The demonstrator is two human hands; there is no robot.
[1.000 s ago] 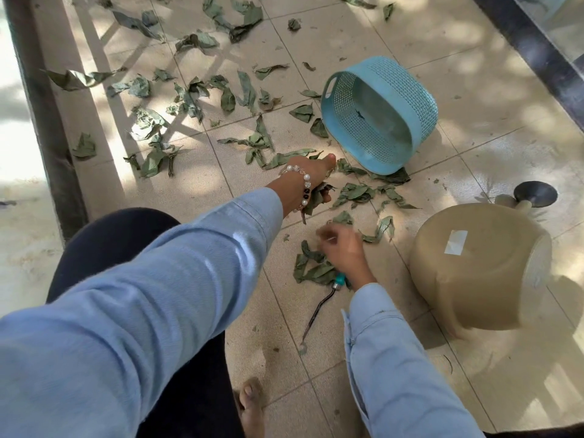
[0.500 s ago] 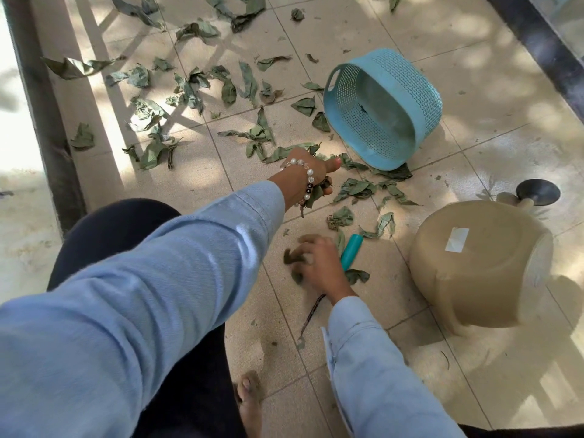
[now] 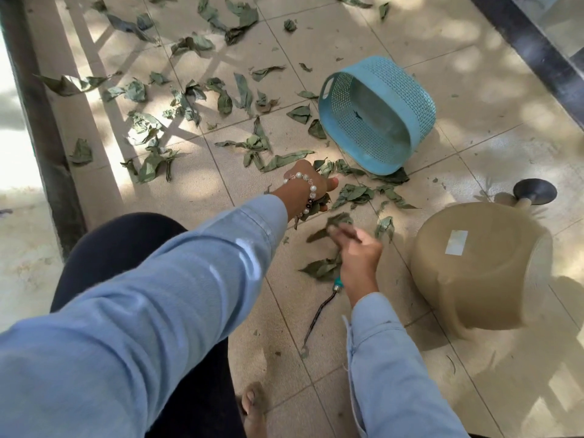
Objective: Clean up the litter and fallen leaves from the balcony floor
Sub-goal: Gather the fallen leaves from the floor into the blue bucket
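Observation:
Several green fallen leaves (image 3: 252,143) lie scattered over the beige tiled balcony floor (image 3: 347,36). My left hand (image 3: 311,186), with a pearl bracelet on the wrist, is closed around a bunch of leaves (image 3: 316,207) just in front of the tipped blue basket (image 3: 377,113). My right hand (image 3: 358,251) is blurred and pinches a leaf (image 3: 322,232) lifted off the floor. A small pile of leaves (image 3: 322,268) lies under that hand. A teal-handled tool with a dark strap (image 3: 319,314) rests on the floor beside my right wrist.
A tan pot (image 3: 480,267) lies on its side at the right, with a black suction cup (image 3: 534,191) behind it. A dark railing base (image 3: 41,121) runs along the left edge. A dark door frame (image 3: 537,49) crosses the top right. My bare toes (image 3: 252,403) show below.
My right hand has lifted from the floor and moved up and right with a leaf. My left hand has stayed near the basket, holding its leaves.

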